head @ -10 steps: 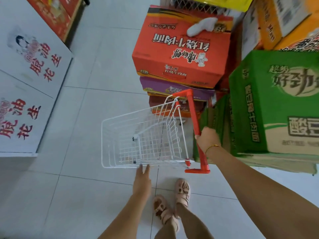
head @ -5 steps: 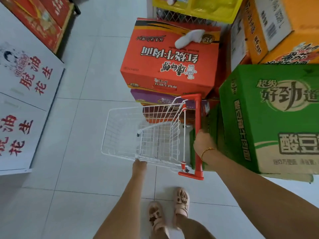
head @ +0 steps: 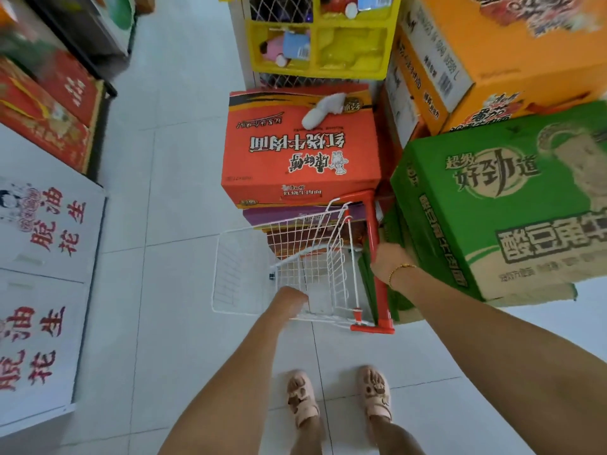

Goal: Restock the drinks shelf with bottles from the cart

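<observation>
A small white wire cart (head: pixel 243 274) with a red handle (head: pixel 372 224) stands on the tiled floor right in front of me, its basket empty of bottles. My right hand (head: pixel 387 261) grips the red handle about midway along it. My left hand (head: pixel 290 298) curls over the near rim of the wire basket. No bottles and no drinks shelf are in view.
Stacked cartons hem the cart in: an orange-red one (head: pixel 299 156) just beyond it, a green one (head: pixel 499 205) at its right, orange ones (head: pixel 492 50) behind. A yellow crate (head: pixel 315 47) sits farther back. White boxes (head: pixel 42 257) line the left. My sandalled feet (head: pixel 338 399) stand on the tiles.
The cart has swung closer to the carton stack and the view has tilted up. My left hand went from flat fingers at the basket's rim to curling over it.
</observation>
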